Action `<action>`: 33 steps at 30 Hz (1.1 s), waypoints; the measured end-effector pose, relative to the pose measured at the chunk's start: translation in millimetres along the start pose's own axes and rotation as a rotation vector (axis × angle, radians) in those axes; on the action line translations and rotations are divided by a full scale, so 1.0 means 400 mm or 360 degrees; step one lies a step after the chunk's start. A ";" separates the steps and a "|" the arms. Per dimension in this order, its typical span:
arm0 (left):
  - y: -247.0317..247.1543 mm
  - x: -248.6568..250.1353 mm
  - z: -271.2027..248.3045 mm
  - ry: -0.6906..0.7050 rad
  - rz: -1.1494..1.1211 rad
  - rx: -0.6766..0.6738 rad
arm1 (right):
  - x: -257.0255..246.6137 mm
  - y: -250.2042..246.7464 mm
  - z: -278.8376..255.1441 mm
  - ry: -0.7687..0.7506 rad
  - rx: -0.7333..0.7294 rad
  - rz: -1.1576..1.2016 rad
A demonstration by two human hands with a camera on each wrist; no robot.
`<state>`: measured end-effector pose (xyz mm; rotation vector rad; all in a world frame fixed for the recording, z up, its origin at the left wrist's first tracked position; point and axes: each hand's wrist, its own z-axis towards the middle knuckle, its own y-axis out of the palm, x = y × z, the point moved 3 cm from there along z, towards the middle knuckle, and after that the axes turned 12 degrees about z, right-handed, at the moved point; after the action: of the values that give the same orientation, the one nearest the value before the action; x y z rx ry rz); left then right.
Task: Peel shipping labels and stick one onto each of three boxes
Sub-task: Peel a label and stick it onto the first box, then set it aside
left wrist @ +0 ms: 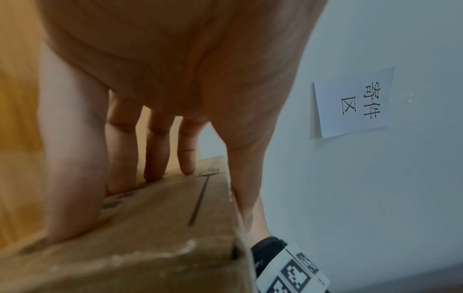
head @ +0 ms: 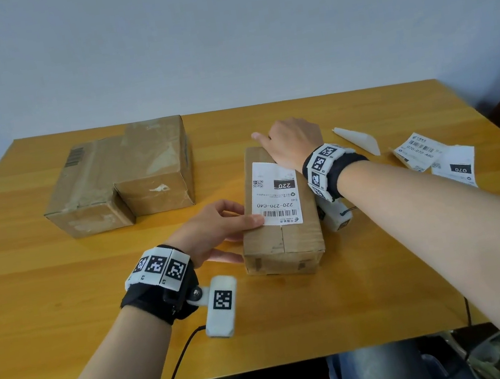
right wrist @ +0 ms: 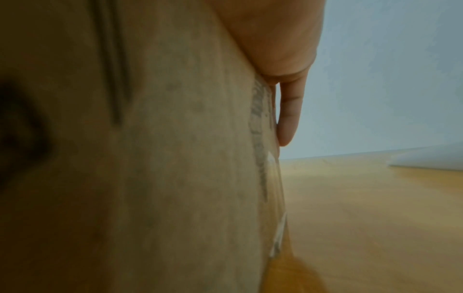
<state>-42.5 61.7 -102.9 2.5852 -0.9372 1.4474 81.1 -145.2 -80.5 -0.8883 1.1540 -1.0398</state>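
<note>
Cardboard box (head: 283, 246) braced by left hand (head: 212, 227), right hand (head: 295, 143) seemingly flat.

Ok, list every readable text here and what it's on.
"220": label on the narrow box.
"220-220-C40": same label.
"C40": same label.
"070-070": loose label.
"070": rightmost loose label.
"寄件区": paper sign on the wall.
Fine print and barcode digits: too small to read.

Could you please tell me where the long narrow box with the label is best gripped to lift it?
Probably by its two long side faces near the middle, coming from above. The narrow box lies flat on the table with its length running away from the person, and it looks slim enough to span in one grip. That keeps fingers off the label on top.
</note>
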 end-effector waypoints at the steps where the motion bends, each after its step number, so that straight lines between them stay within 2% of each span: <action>1: -0.001 0.000 -0.001 0.0001 0.0011 -0.0014 | 0.001 0.000 0.002 -0.0010 0.0006 0.0000; 12: 0.000 0.002 -0.038 -0.0044 0.0084 0.0040 | 0.005 -0.004 -0.014 -0.0008 0.0024 0.0025; 16: 0.002 0.002 -0.062 -0.0073 0.0256 0.0126 | 0.012 -0.017 -0.048 0.0081 -0.0027 -0.0026; 19: 0.003 0.013 -0.081 -0.0116 0.0435 0.0109 | 0.028 -0.032 -0.084 0.0140 -0.0072 -0.0055; 24: 0.004 0.039 -0.088 -0.0120 0.0332 0.0134 | 0.060 -0.061 -0.162 0.0003 -0.0103 -0.0012; 27: 0.000 0.041 -0.075 -0.0088 0.0275 0.0167 | 0.068 -0.082 -0.209 0.0040 -0.0188 -0.0036; 30: -0.021 0.043 -0.055 -0.0030 0.0148 0.0352 | 0.088 -0.093 -0.232 0.0155 -0.0275 0.0021; 33: -0.056 0.052 -0.041 0.0207 -0.0139 0.0785 | 0.125 -0.121 -0.252 0.0396 -0.0277 0.0134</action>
<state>-35.7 75.0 -71.6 2.7494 -0.4894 2.0022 -22.1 -210.1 -68.4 -0.8542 1.4967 -1.0118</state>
